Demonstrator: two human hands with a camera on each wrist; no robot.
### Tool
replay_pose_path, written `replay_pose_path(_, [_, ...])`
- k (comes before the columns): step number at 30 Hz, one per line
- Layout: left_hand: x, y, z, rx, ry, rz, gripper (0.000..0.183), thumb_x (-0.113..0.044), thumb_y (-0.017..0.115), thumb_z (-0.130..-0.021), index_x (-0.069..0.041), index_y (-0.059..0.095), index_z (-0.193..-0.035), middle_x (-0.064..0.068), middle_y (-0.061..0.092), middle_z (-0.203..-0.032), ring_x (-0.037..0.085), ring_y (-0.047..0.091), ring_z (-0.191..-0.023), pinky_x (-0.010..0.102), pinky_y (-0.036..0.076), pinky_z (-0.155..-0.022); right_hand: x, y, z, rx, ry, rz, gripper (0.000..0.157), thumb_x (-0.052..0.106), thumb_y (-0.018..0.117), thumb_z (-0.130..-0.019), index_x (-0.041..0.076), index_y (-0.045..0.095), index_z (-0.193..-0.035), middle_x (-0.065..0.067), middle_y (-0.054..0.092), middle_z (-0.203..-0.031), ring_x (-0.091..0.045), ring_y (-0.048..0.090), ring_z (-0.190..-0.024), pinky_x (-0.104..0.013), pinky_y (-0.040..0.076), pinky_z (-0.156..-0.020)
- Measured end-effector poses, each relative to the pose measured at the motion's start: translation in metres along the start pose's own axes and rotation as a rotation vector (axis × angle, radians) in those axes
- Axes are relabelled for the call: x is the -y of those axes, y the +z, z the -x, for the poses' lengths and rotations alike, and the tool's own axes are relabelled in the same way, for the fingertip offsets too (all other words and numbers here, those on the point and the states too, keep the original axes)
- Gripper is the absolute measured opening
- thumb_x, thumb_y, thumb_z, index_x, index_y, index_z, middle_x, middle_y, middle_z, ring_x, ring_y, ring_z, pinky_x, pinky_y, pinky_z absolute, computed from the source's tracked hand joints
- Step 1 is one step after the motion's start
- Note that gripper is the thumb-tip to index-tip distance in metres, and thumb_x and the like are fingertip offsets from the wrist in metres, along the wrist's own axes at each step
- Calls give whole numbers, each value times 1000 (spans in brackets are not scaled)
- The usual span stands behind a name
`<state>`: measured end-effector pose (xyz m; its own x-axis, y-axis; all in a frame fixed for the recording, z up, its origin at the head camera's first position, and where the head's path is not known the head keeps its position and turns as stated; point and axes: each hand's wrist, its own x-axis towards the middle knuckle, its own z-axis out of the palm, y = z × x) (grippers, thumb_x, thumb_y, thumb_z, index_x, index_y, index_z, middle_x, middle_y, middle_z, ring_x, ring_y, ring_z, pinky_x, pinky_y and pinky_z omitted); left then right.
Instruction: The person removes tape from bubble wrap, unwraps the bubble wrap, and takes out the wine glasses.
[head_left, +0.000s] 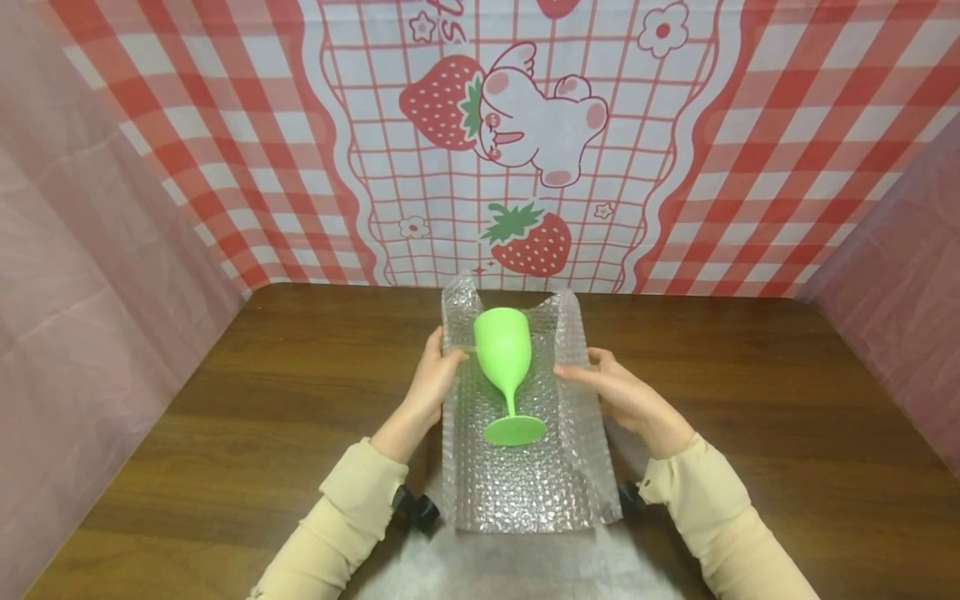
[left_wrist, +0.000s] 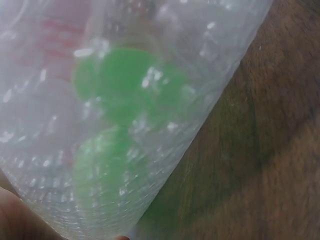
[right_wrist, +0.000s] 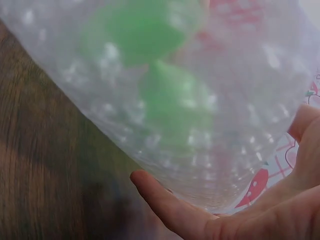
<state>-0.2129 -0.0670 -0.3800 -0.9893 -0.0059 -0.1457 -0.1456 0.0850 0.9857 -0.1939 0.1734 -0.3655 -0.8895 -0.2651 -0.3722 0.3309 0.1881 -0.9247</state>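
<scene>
A bright green plastic goblet (head_left: 504,350) lies on a sheet of clear bubble wrap (head_left: 532,492), its bowl toward the back and its round foot toward me. The wrap's two long sides stand up around the goblet. My left hand (head_left: 432,379) holds the wrap's left side, and my right hand (head_left: 628,398) holds the right side, thumb on the inner face and fingers outside. Through the wrap the goblet (left_wrist: 117,95) shows blurred in the left wrist view. The right wrist view shows my right hand (right_wrist: 240,215) against the wrap's outer surface (right_wrist: 240,135).
The brown wooden table (head_left: 285,433) extends to both sides of the wrap. A grey, shiny surface (head_left: 517,567) lies at the near edge. Behind the table hangs a red-and-white checked cloth (head_left: 420,183) with strawberries. Pink curtains (head_left: 90,250) flank the table.
</scene>
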Motion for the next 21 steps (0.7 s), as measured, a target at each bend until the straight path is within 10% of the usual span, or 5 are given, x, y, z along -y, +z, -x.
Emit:
replay_pose_path(13, [4,-3,-3,11,-11,-19,71,-14,46,-78,-9,6,-137,10,10,-141,26,12,-127,46,13,-101,-3,-4,-2,-19,8,48,96,29,62,-75,1,-10,-132,-22,-2,-136,-36,12,-123,-51,17,-98])
replay_pose_path(21, [5,-3,-6,14,1,-4,68,-11,46,-78,-7,9,-136,13,19,-138,27,29,-118,45,28,-95,-5,-6,-3,-9,-22,11,84,20,58,-78,-1,-3,-131,-22,7,-132,-35,23,-117,-47,28,-95])
